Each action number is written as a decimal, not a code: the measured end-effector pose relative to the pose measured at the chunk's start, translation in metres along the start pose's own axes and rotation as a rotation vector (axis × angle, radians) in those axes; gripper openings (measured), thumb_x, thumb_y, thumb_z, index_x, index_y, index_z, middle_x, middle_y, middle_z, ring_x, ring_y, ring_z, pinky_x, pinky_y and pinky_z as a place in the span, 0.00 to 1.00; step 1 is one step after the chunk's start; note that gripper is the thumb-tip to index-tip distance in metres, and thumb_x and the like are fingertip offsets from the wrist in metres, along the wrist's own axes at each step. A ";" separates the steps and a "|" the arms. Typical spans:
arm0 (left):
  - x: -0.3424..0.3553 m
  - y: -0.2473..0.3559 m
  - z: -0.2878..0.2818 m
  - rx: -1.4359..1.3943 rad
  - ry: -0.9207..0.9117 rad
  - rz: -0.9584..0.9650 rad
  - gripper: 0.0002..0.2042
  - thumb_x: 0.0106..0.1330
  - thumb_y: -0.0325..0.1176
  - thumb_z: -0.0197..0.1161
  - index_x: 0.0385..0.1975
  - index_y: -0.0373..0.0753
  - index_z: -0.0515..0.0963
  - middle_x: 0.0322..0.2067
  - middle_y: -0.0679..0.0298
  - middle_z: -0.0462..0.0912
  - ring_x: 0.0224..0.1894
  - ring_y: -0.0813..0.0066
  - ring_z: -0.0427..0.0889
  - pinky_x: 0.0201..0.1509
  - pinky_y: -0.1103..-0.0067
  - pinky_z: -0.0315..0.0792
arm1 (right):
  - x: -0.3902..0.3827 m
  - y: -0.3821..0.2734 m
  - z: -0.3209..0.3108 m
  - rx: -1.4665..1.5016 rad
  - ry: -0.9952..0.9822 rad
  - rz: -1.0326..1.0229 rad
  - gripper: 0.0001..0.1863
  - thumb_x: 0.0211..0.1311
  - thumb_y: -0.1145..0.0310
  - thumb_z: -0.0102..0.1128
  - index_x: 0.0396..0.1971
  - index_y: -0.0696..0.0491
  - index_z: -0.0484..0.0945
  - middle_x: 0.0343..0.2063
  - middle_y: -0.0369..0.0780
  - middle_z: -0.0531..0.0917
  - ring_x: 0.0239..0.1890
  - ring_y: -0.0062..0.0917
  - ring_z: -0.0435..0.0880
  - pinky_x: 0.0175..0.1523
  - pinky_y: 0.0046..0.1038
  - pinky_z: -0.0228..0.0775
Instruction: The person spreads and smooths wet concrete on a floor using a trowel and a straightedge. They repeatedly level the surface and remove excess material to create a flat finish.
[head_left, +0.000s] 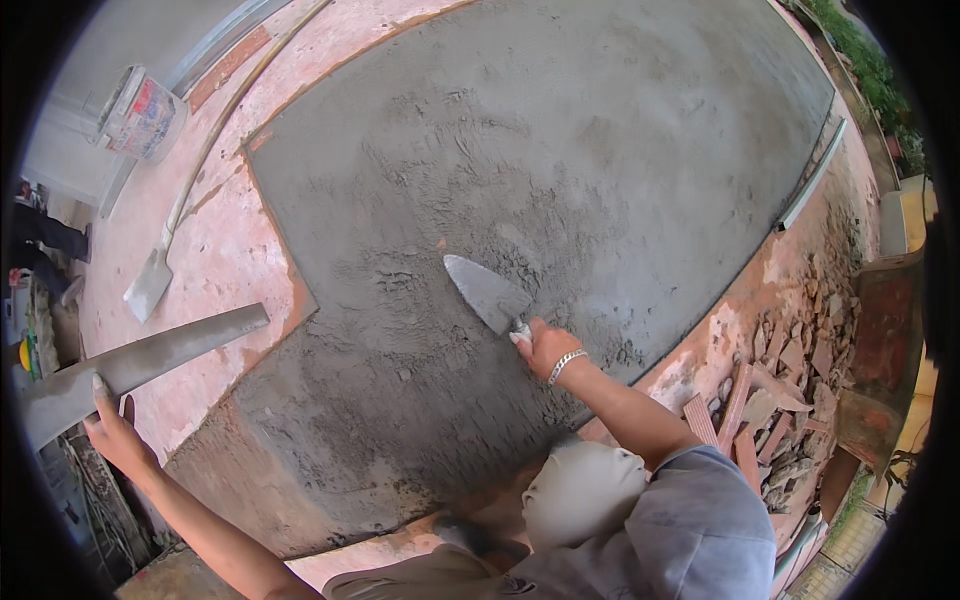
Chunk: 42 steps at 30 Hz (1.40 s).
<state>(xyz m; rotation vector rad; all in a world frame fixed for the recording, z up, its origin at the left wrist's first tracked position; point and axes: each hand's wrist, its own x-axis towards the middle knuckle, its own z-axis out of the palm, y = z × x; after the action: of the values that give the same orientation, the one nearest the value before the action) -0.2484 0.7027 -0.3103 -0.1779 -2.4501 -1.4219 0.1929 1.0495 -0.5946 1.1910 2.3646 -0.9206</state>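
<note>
Hands: right hand (548,352) is closed round the handle of a trowel (487,292) mid-frame, blade tip aimed upper left. Left hand (115,432) grips the lower edge of a long grey bar (160,358) at lower left, one finger over its face.

Trowel sits over the grey mortar (600,150); can't tell if the blade touches or hovers. Looks like stiff, thin metal, probably light; expect drag if mortar sticks. Take it by the handle, behind the blade. Bar looks rigid and awkward one-handed (left end runs out at the frame edge, so full length unknown). Likely slick if wet; mid-length should balance best.

Surface: mortar fills the middle to upper right, smoother up top, ridged and crumbly around the trowel. Probably soft, marks easily. Pinkish floor (230,240) borders it on the left.

Room: shovel (150,285) lies on that floor, with a whitish bucket (150,118) upper left. Another person's legs (50,240) show at the left edge. Broken rubble (800,370) is heaped at right, greenery (860,50) upper right.
</note>
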 end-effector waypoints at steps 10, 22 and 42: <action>0.004 0.009 0.010 0.013 -0.009 0.012 0.29 0.68 0.47 0.65 0.59 0.31 0.71 0.56 0.56 0.77 0.57 0.66 0.78 0.59 0.68 0.73 | 0.029 0.038 -0.041 -0.102 -0.002 0.129 0.24 0.71 0.48 0.49 0.44 0.57 0.71 0.34 0.57 0.85 0.40 0.53 0.84 0.46 0.48 0.76; 0.011 -0.003 -0.004 0.001 0.022 -0.032 0.30 0.68 0.48 0.64 0.61 0.32 0.70 0.57 0.56 0.77 0.60 0.63 0.76 0.62 0.67 0.71 | 0.051 0.128 -0.057 0.037 0.210 0.276 0.28 0.70 0.46 0.49 0.44 0.60 0.76 0.38 0.59 0.83 0.45 0.55 0.82 0.51 0.49 0.73; 0.000 0.013 0.007 0.050 0.007 0.039 0.26 0.70 0.45 0.61 0.60 0.31 0.70 0.54 0.57 0.77 0.54 0.67 0.80 0.54 0.70 0.76 | 0.050 -0.028 -0.038 -0.137 0.188 -0.200 0.23 0.66 0.49 0.56 0.48 0.53 0.71 0.33 0.53 0.83 0.34 0.54 0.83 0.41 0.51 0.75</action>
<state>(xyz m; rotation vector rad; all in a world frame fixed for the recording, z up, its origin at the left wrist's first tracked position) -0.2462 0.7155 -0.3028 -0.2079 -2.4606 -1.3411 0.1403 1.0927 -0.5835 1.0438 2.6880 -0.7172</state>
